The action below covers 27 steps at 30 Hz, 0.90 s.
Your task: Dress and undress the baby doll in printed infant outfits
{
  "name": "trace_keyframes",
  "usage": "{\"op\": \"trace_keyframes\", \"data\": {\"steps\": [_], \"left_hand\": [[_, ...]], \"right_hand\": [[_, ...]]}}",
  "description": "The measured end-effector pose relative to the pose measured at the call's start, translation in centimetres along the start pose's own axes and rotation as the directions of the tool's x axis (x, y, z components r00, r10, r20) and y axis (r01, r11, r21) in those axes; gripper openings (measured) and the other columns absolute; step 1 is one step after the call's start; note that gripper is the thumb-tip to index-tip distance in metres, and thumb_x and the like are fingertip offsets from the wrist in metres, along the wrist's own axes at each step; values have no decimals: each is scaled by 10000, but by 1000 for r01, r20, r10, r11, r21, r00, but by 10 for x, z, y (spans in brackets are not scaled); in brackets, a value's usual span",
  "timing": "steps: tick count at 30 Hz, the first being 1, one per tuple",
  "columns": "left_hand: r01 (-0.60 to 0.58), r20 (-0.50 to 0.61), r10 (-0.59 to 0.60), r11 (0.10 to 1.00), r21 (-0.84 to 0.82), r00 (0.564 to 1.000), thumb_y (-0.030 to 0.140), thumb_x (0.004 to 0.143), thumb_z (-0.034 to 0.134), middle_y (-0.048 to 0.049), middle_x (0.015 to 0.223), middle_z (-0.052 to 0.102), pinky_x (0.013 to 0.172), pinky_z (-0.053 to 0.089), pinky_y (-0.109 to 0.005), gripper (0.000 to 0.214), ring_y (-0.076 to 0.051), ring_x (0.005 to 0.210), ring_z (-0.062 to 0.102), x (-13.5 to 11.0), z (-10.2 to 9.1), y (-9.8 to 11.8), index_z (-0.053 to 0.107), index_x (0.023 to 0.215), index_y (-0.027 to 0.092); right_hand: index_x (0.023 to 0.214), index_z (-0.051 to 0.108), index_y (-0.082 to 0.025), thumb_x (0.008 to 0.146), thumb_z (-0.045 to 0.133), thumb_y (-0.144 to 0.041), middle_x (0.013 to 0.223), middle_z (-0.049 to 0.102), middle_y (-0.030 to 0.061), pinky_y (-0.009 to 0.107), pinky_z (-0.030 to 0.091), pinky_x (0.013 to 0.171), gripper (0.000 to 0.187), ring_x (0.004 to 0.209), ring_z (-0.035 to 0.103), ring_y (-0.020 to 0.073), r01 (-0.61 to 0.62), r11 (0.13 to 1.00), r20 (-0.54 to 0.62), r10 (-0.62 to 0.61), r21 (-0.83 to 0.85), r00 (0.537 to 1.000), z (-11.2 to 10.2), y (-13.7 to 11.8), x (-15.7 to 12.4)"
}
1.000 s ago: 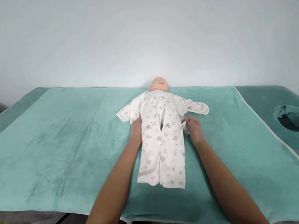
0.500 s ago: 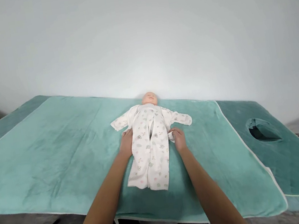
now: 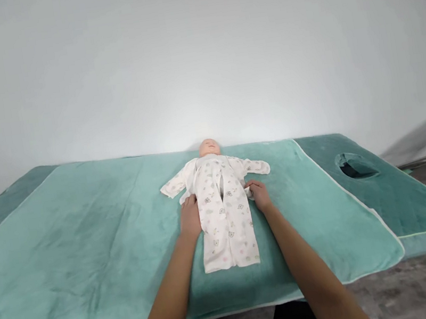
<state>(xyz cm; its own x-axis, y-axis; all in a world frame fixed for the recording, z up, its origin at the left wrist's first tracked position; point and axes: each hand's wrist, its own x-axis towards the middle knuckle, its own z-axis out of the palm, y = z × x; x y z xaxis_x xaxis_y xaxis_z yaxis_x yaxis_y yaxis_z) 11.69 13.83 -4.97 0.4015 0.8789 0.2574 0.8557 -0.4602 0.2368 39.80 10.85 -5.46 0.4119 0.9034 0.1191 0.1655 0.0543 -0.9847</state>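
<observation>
A baby doll [image 3: 209, 147] lies face up on the green bed, its head close to the wall. White printed baby clothes cover its body: a long-sleeved shirt [image 3: 178, 182] with both sleeves spread out, and pants [image 3: 227, 227] lying flat on top, a dark slit showing at the crotch. My left hand [image 3: 189, 216] is beside the left edge of the pants, its fingers closed on the shirt's lower side. On the other side my right hand [image 3: 259, 195] pinches the shirt's right hem between thumb and fingers. The doll's arms and legs are hidden.
The bed [image 3: 399, 189] has a face hole [image 3: 355, 165] near its right end. A light green towel sheet [image 3: 86, 228] with white edging covers most of it. A white wall [image 3: 182, 67] rises directly behind.
The view has shifted, showing more wall above. The pants' legs, slanted to the left before, now lie straighter. Both hands stay at the shirt's sides.
</observation>
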Motion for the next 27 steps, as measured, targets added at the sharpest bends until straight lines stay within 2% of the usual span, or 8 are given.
{"op": "trace_keyframes", "data": {"steps": [4,7,11,19,22,27], "left_hand": [[11,42,-6,994,-113,999,174,871,524,-134,1196,621,998,435,-408,319,-284,1108,567,-8,-7,2,661,1155,218],[19,42,-12,987,-157,999,181,870,532,-123,1204,631,1005,437,-399,286,-273,1117,570,-8,-12,3,680,1109,236],[14,55,-8,992,-128,998,190,884,533,-144,1199,622,988,443,-391,235,-277,1110,573,-6,-20,4,692,1056,206],[17,50,-13,997,-80,999,199,922,488,-160,1149,611,931,447,-393,257,-286,1057,569,-10,-35,17,693,1073,160],[24,23,-22,997,-69,999,208,930,488,-161,1148,603,927,444,-395,246,-281,1041,568,-11,-32,18,694,1055,158],[30,-61,-34,997,-64,998,196,928,508,-148,1222,592,937,452,-393,255,-279,1099,553,-13,-18,13,680,1116,188]], "right_hand": [[568,555,-209,647,438,-335,557,526,-27,260,335,544,189,573,442,141,-20,1000,-30,20,-11,999,2,-8,-4],[538,535,-208,623,450,-348,542,523,-19,268,319,532,185,555,426,140,-9,1000,-35,8,-12,999,5,-16,-5],[541,562,-208,616,458,-345,550,529,-11,273,324,543,187,571,432,149,4,1000,-23,-4,7,1000,6,-18,-5],[524,584,-223,629,455,-308,520,504,-22,276,315,548,186,566,423,151,-5,1000,-34,6,24,999,6,-19,-12],[522,582,-220,645,461,-304,516,505,-26,272,317,547,192,568,428,148,12,999,-34,-11,32,999,6,-12,-9],[582,581,-214,651,481,-317,585,551,-22,266,354,563,159,593,472,146,42,993,-53,-37,107,998,1,9,2]]}}
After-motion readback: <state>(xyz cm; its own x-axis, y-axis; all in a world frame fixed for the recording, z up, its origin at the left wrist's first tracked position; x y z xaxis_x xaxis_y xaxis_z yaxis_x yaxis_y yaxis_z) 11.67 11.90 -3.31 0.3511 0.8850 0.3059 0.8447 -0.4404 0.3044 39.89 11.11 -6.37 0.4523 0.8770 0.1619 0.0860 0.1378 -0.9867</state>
